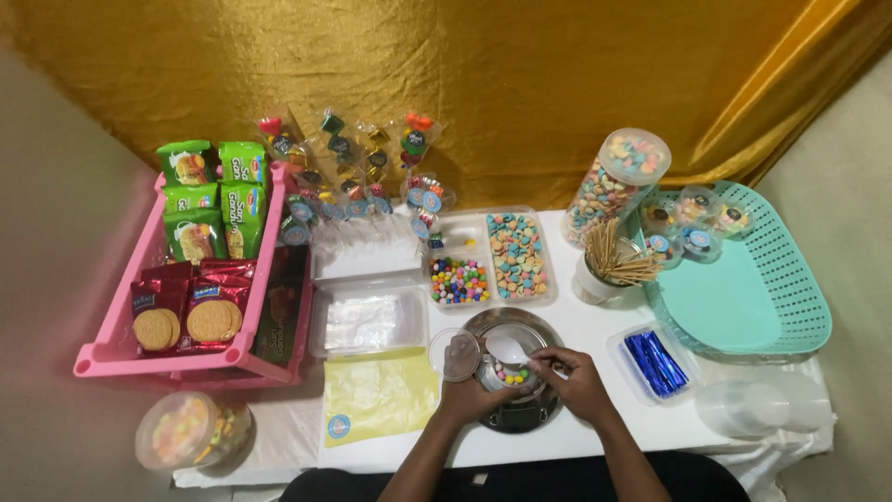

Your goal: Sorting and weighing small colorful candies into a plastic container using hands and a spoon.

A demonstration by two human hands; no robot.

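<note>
A small cup (506,374), partly filled with coloured candies, is gripped by the left hand (472,395) at six o'clock while a white spoon (508,350) is pinched by the right hand (574,379), its clear lid (455,355) still off

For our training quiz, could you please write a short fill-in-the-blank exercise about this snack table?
1. The right hand holds a white ____ over a small cup of candies.
2. The cup sits on a round ____ scale.
3. The wooden skewers stand in a ____ cup.
4. The biscuit packs lie in a ____ crate.

Missing words: spoon; metal; white; pink
</note>
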